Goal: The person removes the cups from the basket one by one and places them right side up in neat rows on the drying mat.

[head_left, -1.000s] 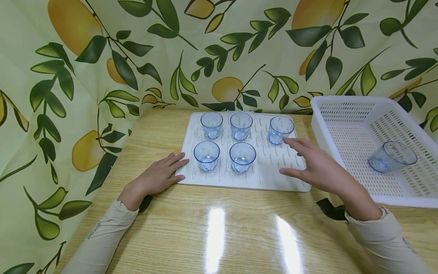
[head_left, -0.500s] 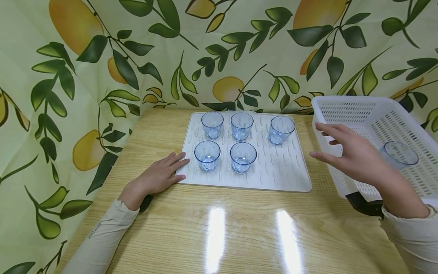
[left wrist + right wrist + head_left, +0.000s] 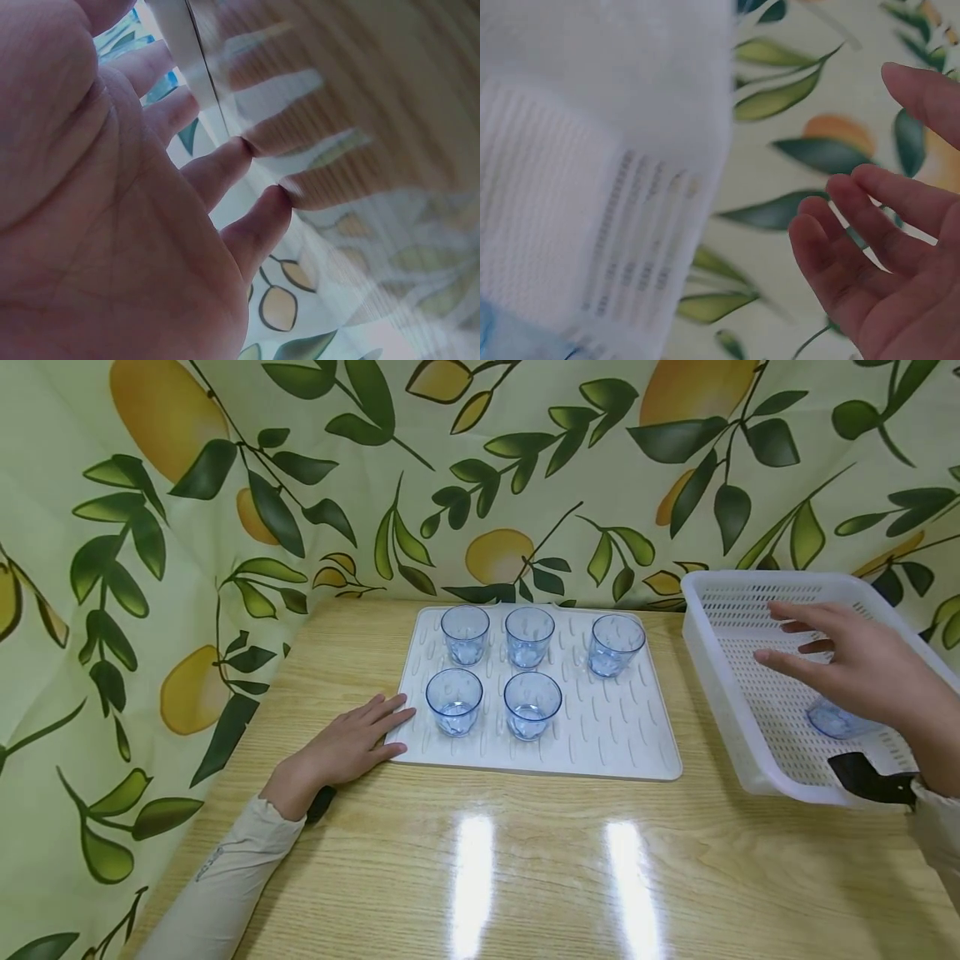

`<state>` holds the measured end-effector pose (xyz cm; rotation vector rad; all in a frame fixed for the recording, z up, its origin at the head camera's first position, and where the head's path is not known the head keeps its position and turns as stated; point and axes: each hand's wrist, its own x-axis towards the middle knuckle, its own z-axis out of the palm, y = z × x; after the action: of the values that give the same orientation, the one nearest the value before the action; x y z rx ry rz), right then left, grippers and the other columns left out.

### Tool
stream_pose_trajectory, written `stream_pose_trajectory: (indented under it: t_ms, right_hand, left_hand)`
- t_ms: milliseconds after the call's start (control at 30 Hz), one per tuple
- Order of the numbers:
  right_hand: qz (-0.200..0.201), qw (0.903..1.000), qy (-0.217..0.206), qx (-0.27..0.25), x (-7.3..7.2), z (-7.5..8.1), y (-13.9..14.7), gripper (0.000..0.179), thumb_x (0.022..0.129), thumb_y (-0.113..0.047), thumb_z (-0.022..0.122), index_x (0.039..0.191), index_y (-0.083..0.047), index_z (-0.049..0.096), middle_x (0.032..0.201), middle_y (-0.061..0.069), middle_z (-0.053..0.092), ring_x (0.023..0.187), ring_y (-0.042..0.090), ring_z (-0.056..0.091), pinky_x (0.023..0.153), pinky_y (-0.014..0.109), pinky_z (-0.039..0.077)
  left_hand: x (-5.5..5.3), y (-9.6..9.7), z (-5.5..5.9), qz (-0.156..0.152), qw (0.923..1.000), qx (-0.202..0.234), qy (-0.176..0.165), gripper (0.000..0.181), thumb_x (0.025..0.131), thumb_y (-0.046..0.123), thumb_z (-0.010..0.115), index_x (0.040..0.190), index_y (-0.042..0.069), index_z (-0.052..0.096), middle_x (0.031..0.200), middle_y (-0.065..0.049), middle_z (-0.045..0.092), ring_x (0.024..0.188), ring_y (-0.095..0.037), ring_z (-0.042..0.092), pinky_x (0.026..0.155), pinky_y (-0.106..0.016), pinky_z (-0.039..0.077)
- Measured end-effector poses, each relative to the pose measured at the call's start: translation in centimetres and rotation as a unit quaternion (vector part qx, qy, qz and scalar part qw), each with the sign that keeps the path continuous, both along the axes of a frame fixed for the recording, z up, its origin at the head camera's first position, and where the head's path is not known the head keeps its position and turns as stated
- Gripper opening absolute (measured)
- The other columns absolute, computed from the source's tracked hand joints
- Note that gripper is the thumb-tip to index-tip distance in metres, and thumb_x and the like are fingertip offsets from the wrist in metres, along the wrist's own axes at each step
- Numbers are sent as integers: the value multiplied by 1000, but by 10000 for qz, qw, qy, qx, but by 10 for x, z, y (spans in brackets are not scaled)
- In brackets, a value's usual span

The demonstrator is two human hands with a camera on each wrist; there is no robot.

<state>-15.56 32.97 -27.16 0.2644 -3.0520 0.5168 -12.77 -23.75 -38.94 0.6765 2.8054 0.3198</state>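
Observation:
My left hand [image 3: 347, 742] rests with fingers spread at the left edge of a white ridged mat [image 3: 615, 727]; in the left wrist view its fingertips touch down by the mat's edge. Several clear blue drinking glasses stand upright on the mat, among them a back right glass [image 3: 616, 646], a front left glass [image 3: 453, 702] and a front middle glass [image 3: 532, 706]. My right hand [image 3: 862, 664] hovers over a white plastic basket [image 3: 723, 710], thumb and fingers apart, holding nothing. Below it a blue glass [image 3: 836, 720] lies tilted in the basket, mostly hidden by the hand and wrist.
The mat lies on a light wooden table [image 3: 360, 852]. The basket's raised wall stands just right of the mat. A fabric backdrop [image 3: 315, 460] with fruit and leaves closes off the back and left sides.
My right hand has moved right from beside the back right glass to over the basket, its fingers still parted. The left hand and the glasses on the mat have stayed put.

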Motion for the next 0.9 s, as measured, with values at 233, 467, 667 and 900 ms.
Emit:
stream_pose_trajectory:
  t_ms: [233,467,667,900]
  right_hand:
    - [-256,9990,-43,356,-16,-10,36,74,96,-42,65,145,8,41,132,38,42,106,59,51,82,72,45]
    - [-306,9937,-540,929,-23,-17,61,79,96,-46,62,142,14,39,130,44,38,105,67,49,80,73,46]
    - [-428,9861,-1217,1047,-24,-31,83,91,92,-53,65,146,11,31,145,49,20,122,69,30,93,82,29]
    - [-422,9813,-1433,1212,-27,-44,106,105,83,-52,76,146,15,25,141,50,22,119,69,28,93,80,32]
  left_hand:
    - [0,1,1,-31,10000,-26,-10,60,103,39,51,156,17,34,165,-10,25,152,-42,19,118,-63,24]
    - [1,0,-1,37,10000,-4,-43,60,103,41,51,156,19,34,166,-10,25,153,-42,18,117,-65,24]
    - [2,-1,-3,96,9998,-33,-184,62,102,43,51,157,21,33,167,-8,23,154,-40,16,118,-65,23]
    - [2,-1,-3,36,9999,7,-96,61,103,42,50,157,19,33,166,-10,25,153,-42,18,117,-64,25]
